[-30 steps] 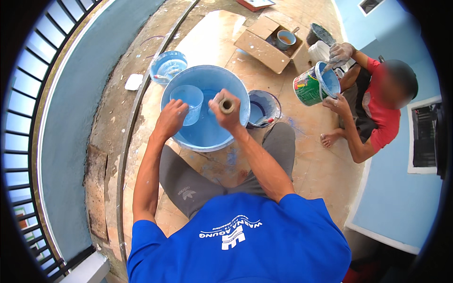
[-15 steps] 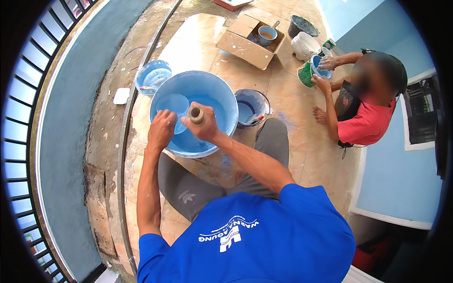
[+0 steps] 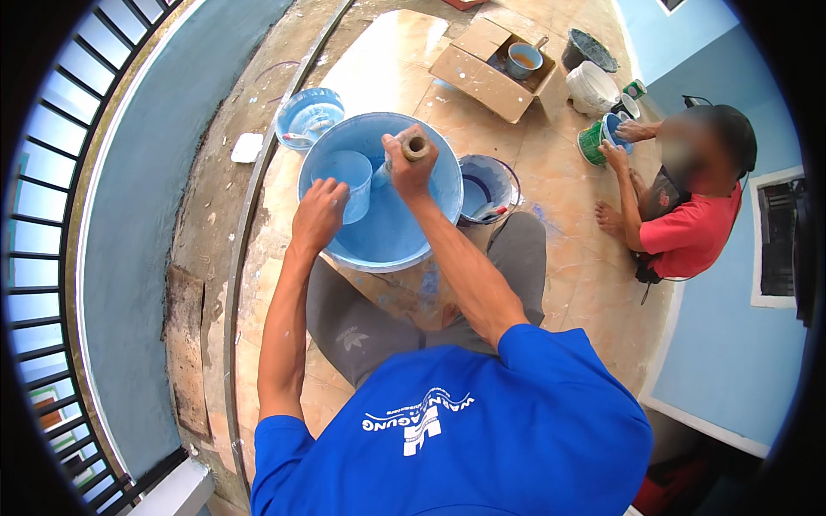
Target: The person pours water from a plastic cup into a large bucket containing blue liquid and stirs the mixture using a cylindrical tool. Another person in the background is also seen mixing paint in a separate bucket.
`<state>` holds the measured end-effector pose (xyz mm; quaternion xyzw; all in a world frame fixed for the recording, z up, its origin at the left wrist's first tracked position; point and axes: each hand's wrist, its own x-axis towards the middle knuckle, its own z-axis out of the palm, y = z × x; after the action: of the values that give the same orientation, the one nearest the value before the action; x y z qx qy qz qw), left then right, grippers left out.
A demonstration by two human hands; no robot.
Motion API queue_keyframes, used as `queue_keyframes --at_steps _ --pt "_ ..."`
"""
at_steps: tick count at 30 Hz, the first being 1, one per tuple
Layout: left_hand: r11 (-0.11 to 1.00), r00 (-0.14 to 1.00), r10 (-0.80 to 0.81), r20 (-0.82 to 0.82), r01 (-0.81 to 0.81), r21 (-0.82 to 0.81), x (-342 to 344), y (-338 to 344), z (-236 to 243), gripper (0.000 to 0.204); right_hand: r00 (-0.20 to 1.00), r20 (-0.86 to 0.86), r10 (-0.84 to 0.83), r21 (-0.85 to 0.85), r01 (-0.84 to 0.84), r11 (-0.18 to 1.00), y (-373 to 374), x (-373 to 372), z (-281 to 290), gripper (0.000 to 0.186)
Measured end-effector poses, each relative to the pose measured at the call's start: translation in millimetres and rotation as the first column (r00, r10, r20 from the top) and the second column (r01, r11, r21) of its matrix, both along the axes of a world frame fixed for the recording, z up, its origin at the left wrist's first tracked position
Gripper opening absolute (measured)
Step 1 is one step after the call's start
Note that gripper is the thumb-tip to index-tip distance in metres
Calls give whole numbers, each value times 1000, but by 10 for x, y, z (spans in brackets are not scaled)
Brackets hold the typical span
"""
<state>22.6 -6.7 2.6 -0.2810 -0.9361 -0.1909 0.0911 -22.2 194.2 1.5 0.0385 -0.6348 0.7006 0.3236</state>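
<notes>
A large blue bucket (image 3: 417,243) holding blue liquid stands between my legs. My left hand (image 3: 321,206) grips the rim of a translucent blue container (image 3: 353,193) inside it, at the left. My right hand (image 3: 409,165) is closed on a tube-like handle (image 3: 415,148) with a hollow top, over the far part of the bucket; its lower end is hard to make out. A smaller bucket (image 3: 501,185) with a brush-like tool inside stands just right. A shallow blue container (image 3: 317,104) with a white-and-red tool sits behind, at the left.
A co-worker (image 3: 693,232) in red sits at the right, holding a green pail (image 3: 592,146). Beyond are a cardboard box (image 3: 469,77), white tub (image 3: 589,86) and dark tub (image 3: 589,47). A long metal bar (image 3: 239,249) runs along the left beside a low wall (image 3: 138,258) and railing (image 3: 34,258).
My right hand and the handle have moved toward the bucket's far side over the last half second. The co-worker's pail is lower and farther from me than a second ago. The view has shifted.
</notes>
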Motion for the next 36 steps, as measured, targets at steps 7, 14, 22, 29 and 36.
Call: queue_keyframes --at_steps 7,14,22,29,36 --pt "999 999 30 16 -30 10 53 -2 -5 10 902 159 401 -216 -365 906 140 811 69 24" --pt "999 999 31 21 -32 41 80 -17 -32 9 871 233 432 186 -476 860 524 932 162 21" --pt "999 1000 31 1 -31 26 75 -8 -14 7 959 -20 283 172 -275 946 554 70 51 23" --pt "999 999 39 17 -39 19 74 -7 -27 7 897 92 433 328 -438 837 413 133 21 25" --pt "998 999 46 -1 -46 54 97 -8 -34 7 852 146 503 116 -520 846 489 943 167 29"
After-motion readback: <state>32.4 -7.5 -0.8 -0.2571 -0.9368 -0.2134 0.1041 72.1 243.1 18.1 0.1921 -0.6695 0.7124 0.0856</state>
